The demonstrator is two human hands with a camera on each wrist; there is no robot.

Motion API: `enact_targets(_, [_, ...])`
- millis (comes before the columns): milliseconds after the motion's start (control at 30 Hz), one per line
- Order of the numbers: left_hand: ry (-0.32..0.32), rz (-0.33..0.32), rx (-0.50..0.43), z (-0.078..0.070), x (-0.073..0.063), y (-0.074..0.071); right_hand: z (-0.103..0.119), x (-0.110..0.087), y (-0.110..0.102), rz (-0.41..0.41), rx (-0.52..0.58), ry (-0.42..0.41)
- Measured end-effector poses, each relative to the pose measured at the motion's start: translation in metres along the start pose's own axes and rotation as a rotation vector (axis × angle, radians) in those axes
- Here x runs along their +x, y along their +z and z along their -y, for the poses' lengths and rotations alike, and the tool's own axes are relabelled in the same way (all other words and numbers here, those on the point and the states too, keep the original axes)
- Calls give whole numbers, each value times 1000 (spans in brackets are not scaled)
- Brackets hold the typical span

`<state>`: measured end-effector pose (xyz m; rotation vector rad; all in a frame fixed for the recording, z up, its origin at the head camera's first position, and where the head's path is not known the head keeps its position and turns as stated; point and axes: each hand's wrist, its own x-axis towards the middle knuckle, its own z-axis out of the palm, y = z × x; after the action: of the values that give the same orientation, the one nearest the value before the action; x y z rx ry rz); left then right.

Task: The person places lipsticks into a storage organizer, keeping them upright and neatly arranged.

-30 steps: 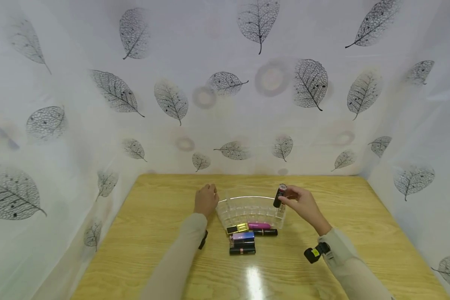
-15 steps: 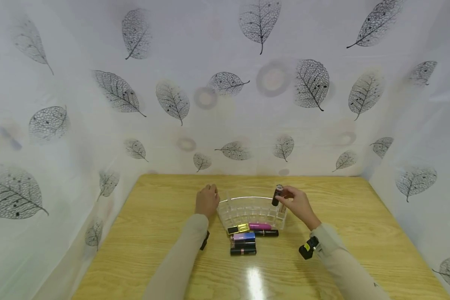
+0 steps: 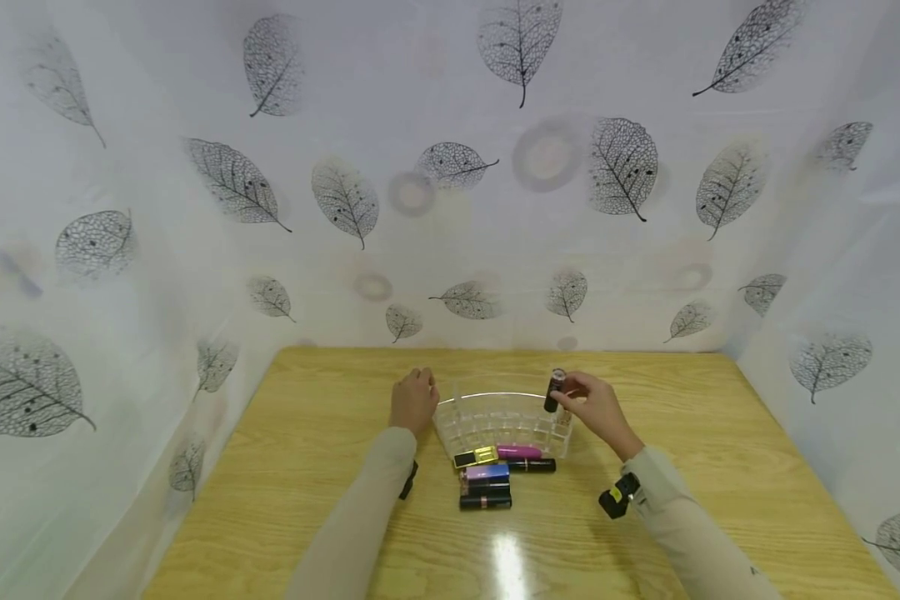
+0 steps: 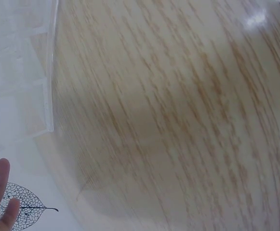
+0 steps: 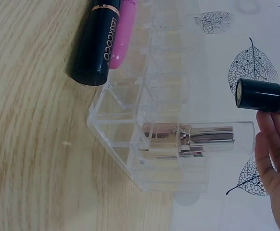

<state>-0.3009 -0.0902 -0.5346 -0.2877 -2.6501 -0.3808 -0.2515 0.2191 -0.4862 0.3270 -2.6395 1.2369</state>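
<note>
Though partly cropped, right fingers [image 5: 264, 150] around black tube [image 5: 261, 96], grip of left fingers [image 4: 1, 177] unclear.

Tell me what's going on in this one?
A person's right hand holds a black tube upright, raised near the right end of a clear, divided organizer. The left hand is by the other end. A clear-capped lipstick stands in the organizer; a pink tube and several others lie in front.

The black tube [image 5: 95, 48] by the pink tube [image 5: 124, 36] has a word ending in "COCO". The pink tube's letters are too small to read.
</note>
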Motion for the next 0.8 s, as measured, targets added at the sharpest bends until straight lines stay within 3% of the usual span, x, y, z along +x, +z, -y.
enact_targets(333, [-13,11,-8,0,0,2,-9,7,2,4,39,7])
enact_targets(533, [27,-77,-38,4,-1,8,-17,5,11,10,18,27])
enact_targets(633, [28,-89,-39,3,0,7,-18,4,13,23,34,41])
enact_targets(800, [-1,-42,-21,0,0,1,-21,2,17,32,31,49])
